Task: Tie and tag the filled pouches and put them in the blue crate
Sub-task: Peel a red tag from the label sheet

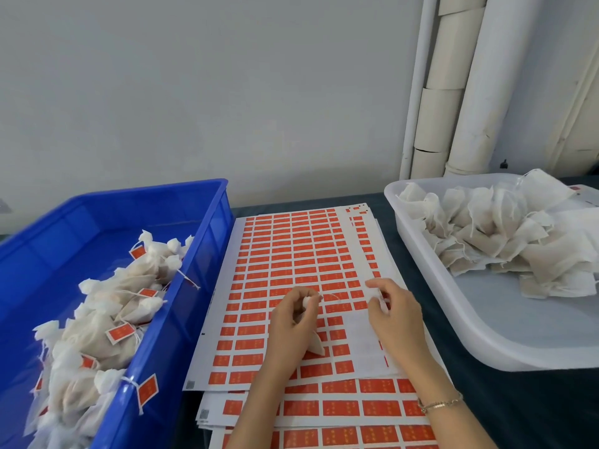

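Observation:
My left hand [293, 322] grips a filled white pouch [315, 343] by its neck above the sticker sheets. A thin string [337, 298] runs from the pouch to my right hand [393, 314], which pinches its far end. Under both hands lies a sheet of red tag stickers [291, 254], with a bare patch at its lower right. The blue crate [201, 254] at the left holds several tied pouches with red tags [120, 332]. At the right, a clear tray [453, 303] holds a heap of untied pouches [505, 228].
More sticker sheets [340, 409] are stacked beneath the top one on the dark table [518, 416]. White pipes [453, 92] stand against the grey wall behind the tray. One tagged pouch [147, 388] hangs over the crate's near rim.

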### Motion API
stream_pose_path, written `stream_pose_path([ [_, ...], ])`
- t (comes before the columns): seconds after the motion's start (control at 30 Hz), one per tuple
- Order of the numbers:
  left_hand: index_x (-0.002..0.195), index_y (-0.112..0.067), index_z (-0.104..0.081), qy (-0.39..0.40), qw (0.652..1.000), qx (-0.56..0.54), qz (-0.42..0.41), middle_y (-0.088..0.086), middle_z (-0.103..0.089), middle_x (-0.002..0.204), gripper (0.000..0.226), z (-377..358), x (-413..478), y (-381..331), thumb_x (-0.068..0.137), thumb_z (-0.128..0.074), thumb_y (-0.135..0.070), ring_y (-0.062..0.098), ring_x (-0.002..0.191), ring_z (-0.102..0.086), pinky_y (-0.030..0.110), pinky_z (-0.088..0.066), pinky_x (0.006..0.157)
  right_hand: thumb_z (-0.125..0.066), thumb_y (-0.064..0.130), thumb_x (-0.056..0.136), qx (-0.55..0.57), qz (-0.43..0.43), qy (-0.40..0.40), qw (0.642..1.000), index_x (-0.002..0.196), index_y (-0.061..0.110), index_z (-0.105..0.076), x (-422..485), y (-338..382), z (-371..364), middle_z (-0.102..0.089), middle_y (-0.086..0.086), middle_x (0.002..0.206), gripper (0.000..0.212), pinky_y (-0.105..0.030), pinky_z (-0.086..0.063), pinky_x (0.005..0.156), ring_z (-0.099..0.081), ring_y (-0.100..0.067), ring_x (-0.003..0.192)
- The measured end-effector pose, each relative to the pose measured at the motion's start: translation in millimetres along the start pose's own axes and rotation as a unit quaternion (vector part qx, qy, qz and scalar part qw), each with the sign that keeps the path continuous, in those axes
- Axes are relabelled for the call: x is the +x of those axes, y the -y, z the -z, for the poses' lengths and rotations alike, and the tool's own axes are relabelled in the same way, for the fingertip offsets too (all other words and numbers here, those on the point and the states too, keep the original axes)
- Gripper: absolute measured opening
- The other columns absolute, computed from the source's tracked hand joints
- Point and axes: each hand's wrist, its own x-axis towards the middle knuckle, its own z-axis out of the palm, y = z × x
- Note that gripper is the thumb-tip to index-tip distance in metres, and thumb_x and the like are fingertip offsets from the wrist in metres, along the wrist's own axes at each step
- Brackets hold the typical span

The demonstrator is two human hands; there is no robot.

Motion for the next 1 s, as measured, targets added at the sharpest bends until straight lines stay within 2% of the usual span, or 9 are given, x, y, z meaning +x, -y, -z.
stream_pose_path([
  [0.1,0.108,-0.04,-0.059,0.009,1.0,0.001,-0.008,-0.01,-0.065,0.076,0.017,1.6,-0.4,-0.6,0.097,-0.052,-0.029,0.009,0.069,-0.063,0.014,-0.053,0.061,-0.065,0.026,0.089,0.131,-0.048,0.022,0.99,0.101,0.046,-0.05,3.8,4.1,10.4,-0.06,0.021,0.112,0.027,-0.015,-0.05,0.065,-0.063,-0.002,0.092],
  [0.17,0.109,-0.042,-0.059,0.018,1.0,0.006,-0.021,-0.016,-0.066,0.088,0.02,2.0,-0.9,-2.8,0.098,-0.049,-0.03,0.005,0.077,-0.064,0.014,-0.053,0.065,-0.069,0.031,0.086,0.186,-0.102,0.05,0.976,0.105,0.047,-0.047,4.8,8.0,16.1,-0.06,0.026,0.1,0.033,-0.016,-0.05,0.057,-0.067,-0.002,0.082],
  [0.27,0.108,-0.043,-0.06,0.028,0.999,-0.007,-0.039,-0.027,-0.062,0.109,0.022,1.9,-4.7,-7.4,0.096,-0.041,-0.041,0.007,0.099,-0.063,0.018,-0.054,0.079,-0.072,0.036,0.082,0.222,-0.163,0.097,0.956,0.108,0.044,-0.045,5.4,10.6,17.4,-0.061,0.023,0.094,0.038,-0.028,-0.059,0.063,-0.07,-0.008,0.08],
  [0.33,0.107,-0.048,-0.059,0.028,0.998,0.0,-0.055,-0.027,-0.06,0.112,0.021,1.4,-6.9,-9.0,0.095,-0.043,-0.049,0.016,0.096,-0.065,0.024,-0.057,0.077,-0.071,0.036,0.084,0.235,-0.177,0.121,0.948,0.104,0.039,-0.053,5.4,11.4,18.0,-0.067,0.018,0.089,0.027,-0.029,-0.06,0.064,-0.072,-0.011,0.077],
  [0.5,0.106,-0.055,-0.062,0.032,0.994,0.056,-0.087,-0.016,-0.055,0.122,0.027,0.5,-8.8,-10.5,0.081,-0.058,-0.062,0.006,0.113,-0.055,0.01,-0.051,0.08,-0.069,0.032,0.086,0.291,-0.157,0.179,0.927,0.104,0.031,-0.064,1.3,18.7,21.9,-0.074,0.012,0.086,0.019,-0.03,-0.059,0.065,-0.073,-0.016,0.076],
  [0.6,0.111,-0.055,-0.061,0.056,0.994,0.066,-0.069,-0.008,-0.052,0.13,0.033,-1.5,-9.6,-9.1,0.078,-0.065,-0.057,0.019,0.123,-0.053,0.032,-0.059,0.082,-0.07,0.028,0.084,0.309,-0.151,0.201,0.917,0.106,0.026,-0.067,0.0,21.8,22.6,-0.074,0.003,0.091,0.022,-0.043,-0.059,0.076,-0.072,-0.025,0.079],
  [0.67,0.113,-0.056,-0.06,0.053,0.994,0.048,-0.079,-0.005,-0.055,0.124,0.035,-2.5,-9.9,-8.2,0.078,-0.067,-0.052,0.018,0.116,-0.058,0.028,-0.06,0.073,-0.071,0.027,0.084,0.312,-0.146,0.215,0.914,0.105,0.024,-0.068,-0.4,22.4,23.8,-0.074,-0.002,0.092,0.022,-0.044,-0.058,0.076,-0.072,-0.029,0.079],
  [0.77,0.111,-0.056,-0.062,0.022,0.991,0.033,-0.132,-0.012,-0.062,0.108,0.035,-3.1,-11.6,-8.9,0.08,-0.07,-0.042,0.012,0.099,-0.063,0.013,-0.052,0.059,-0.071,0.029,0.083,0.313,-0.146,0.236,0.908,0.095,0.026,-0.074,-1.5,26.2,25.4,-0.074,-0.005,0.087,0.013,-0.029,-0.055,0.06,-0.071,-0.025,0.07],
  [1.0,0.11,-0.032,-0.068,-0.047,0.978,0.037,-0.202,-0.014,-0.064,0.081,0.034,-3.5,-12.1,-6.7,0.077,-0.075,-0.03,0.005,0.074,-0.056,0.007,-0.04,0.053,-0.067,0.051,0.071,0.286,-0.136,0.238,0.918,0.079,0.03,-0.073,-4.5,33.7,22.4,-0.072,-0.002,0.075,0.023,-0.014,-0.044,0.047,-0.065,-0.015,0.052],
])
